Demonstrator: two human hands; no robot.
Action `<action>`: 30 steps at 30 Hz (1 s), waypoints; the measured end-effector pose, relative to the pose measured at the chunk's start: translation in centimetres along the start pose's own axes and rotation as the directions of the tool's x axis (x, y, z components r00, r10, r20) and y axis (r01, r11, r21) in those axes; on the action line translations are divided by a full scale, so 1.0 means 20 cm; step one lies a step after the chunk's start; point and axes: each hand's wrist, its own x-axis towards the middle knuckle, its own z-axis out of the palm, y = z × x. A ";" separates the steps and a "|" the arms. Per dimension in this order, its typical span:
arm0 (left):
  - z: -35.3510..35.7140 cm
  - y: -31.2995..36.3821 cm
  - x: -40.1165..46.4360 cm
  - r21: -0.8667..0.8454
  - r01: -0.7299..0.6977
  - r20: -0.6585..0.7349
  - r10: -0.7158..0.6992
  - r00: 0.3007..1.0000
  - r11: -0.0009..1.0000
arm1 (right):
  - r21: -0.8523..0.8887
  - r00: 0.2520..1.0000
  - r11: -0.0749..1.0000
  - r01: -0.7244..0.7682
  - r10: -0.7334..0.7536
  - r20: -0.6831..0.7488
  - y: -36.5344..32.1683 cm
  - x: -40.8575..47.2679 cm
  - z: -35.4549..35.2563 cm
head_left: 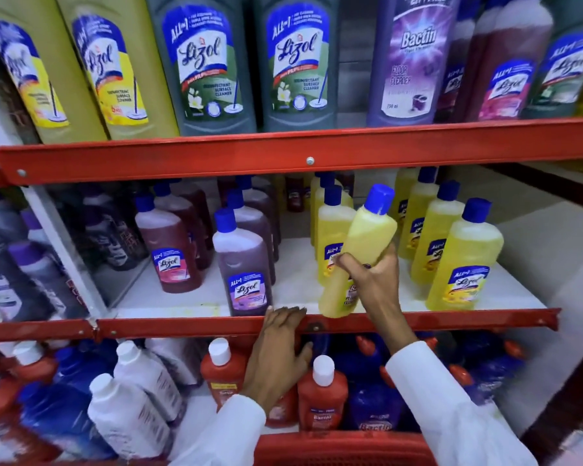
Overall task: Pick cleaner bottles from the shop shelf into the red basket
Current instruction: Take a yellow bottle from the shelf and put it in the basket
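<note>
1. Right hand (372,275) has its fingers wrapped around the lower body of a yellow bottle (360,250). Grip looks firm; the thumb shows on the left side of the label.
2. The bottle is at the front of the middle shelf (317,321), tilted. Its long axis runs from the base at 7 o'clock to the blue cap (380,195) at 1 o'clock. The base sits at or just over the red shelf lip; I can't tell whether it is touching.
3. Red basket (334,449) rim sits at the bottom edge of the view, at 6 o'clock from the bottle and well below it. My read is that the next move is a pull back and down over the lip.
4. Right arm reaches in from 5 o'clock, with the wrist bent up and a white sleeve (451,408).
5. Left hand (280,348) rests flat on the shelf lip at 8 o'clock from the bottle, fingers spread and holding nothing. Right hand is nearer and already loaded.
6. Risk: the other yellow bottles (461,260) stand just beside the held one, and the swing out could clip them.
</note>
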 end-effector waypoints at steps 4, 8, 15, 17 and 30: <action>-0.02 0.04 -0.01 -0.083 0.006 0.012 -0.005 1.000 0.997 | 0.009 0.988 0.999 0.031 -0.032 0.150 -0.11 -0.06 -0.06; -0.11 0.18 -0.06 -0.475 -0.012 0.050 0.041 0.998 0.880 | -0.011 0.966 0.999 0.034 -0.030 0.257 -0.13 -0.19 -0.16; 0.08 0.31 -0.27 -0.693 0.110 0.084 -0.072 0.994 0.713 | -0.149 0.885 0.986 -0.074 0.134 0.446 0.09 -0.52 -0.40; 0.20 0.29 -0.38 -0.691 0.177 0.145 -0.106 0.984 0.701 | -0.239 0.853 0.967 -0.092 0.200 0.482 0.20 -0.63 -0.47; 1.01 0.10 -0.90 -0.267 0.620 0.554 -0.409 0.725 0.738 | -0.717 0.741 0.691 -0.089 0.527 0.416 0.96 -1.00 -0.76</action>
